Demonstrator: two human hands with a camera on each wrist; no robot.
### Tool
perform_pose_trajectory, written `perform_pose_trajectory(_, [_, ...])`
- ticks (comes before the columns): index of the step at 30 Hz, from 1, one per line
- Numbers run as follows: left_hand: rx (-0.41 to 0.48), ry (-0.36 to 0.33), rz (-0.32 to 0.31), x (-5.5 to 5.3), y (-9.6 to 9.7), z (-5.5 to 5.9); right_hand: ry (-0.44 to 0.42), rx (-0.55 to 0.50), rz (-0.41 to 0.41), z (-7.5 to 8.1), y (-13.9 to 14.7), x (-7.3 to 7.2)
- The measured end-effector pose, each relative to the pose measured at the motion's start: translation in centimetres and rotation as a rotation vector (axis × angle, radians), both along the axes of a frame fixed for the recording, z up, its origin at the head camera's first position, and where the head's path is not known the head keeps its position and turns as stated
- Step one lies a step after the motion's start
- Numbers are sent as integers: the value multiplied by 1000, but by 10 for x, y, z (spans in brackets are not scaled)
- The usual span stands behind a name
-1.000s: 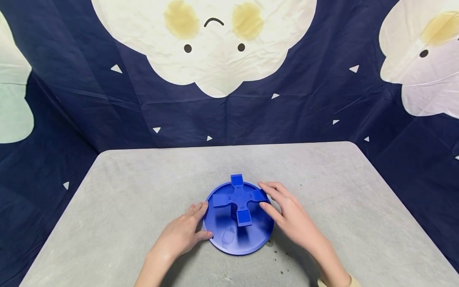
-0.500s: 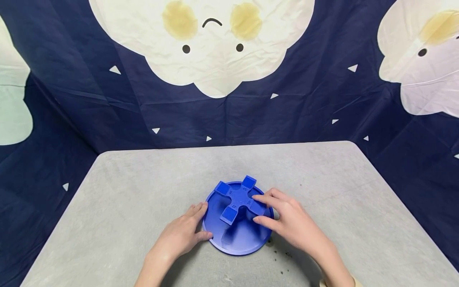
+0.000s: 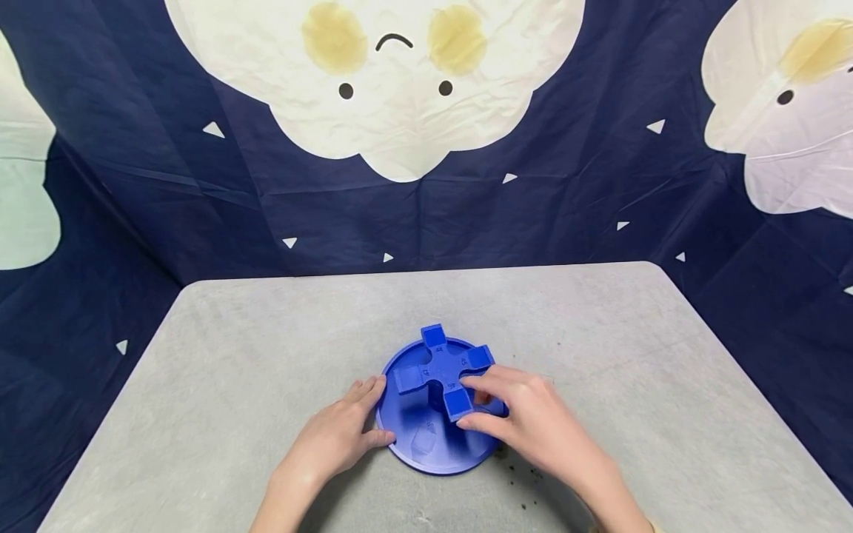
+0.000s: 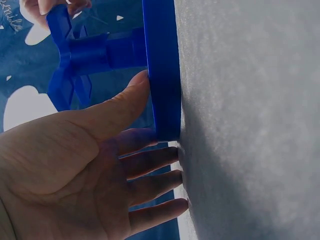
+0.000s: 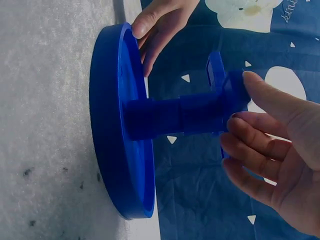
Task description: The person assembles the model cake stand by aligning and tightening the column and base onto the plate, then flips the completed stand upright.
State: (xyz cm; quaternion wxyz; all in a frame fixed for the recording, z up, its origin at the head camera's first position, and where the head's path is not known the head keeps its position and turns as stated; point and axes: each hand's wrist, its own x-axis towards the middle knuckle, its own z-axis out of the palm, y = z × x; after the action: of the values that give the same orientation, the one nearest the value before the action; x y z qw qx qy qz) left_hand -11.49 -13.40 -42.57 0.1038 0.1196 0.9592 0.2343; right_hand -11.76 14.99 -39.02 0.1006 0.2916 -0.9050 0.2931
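Note:
A blue round dish (image 3: 416,455) with a raised rim sits on the grey table. From its middle rises a blue post (image 5: 165,117), topped by a four-armed cross-shaped knob (image 3: 445,366) with a number marked on each arm. My left hand (image 3: 336,433) rests at the dish's left edge, thumb on the rim and straight fingers along its side and the tabletop. Thumb and forefinger of my right hand (image 3: 543,422) pinch the knob's arm that points toward me. In the right wrist view, that thumb touches the arm's end, with the other fingers bent beside it.
The grey table (image 3: 253,355) has rounded far corners. Dark specks (image 3: 523,507) lie on it to the right of the dish. A navy cloth (image 3: 466,222) with white clouds and small triangles hangs behind and along both sides.
The knob has turned clockwise seen from above. My right hand has closed on one arm and moved with it, leftward and toward me. The left hand and dish have stayed put.

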Motion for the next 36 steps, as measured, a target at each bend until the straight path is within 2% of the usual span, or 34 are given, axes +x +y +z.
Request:
perform_pose_trajectory(3, [-4,-4,2,0,0,0,39,-58,-5,1,0,-1])
perform_pose_trajectory(6, [-5,-6,2,0,1,0,115,-118,-51,1,2,-3])
perform_pose_trajectory(8, [-6,-7,3,-1,1,0,168,-122,-98,1,5,-6])
perform_pose_trajectory(10, [-6,-6,3,-1,0,0,185,-94,-140,0,8,-8])
perform_pose_trajectory(13, [-6,-7,3,-1,0,0,152,-11,-163,-1,12,-10])
perform_pose_trajectory(17, [-6,-10,4,-1,0,0,88,53,-149,-3,13,-10])
perform_pose_trajectory(27, [-6,-10,3,-1,0,1,42,42,-131,-2,11,-7])
perform_pose_trajectory(36, [-2,-5,0,0,0,0,45,52,-89,1,7,-1])
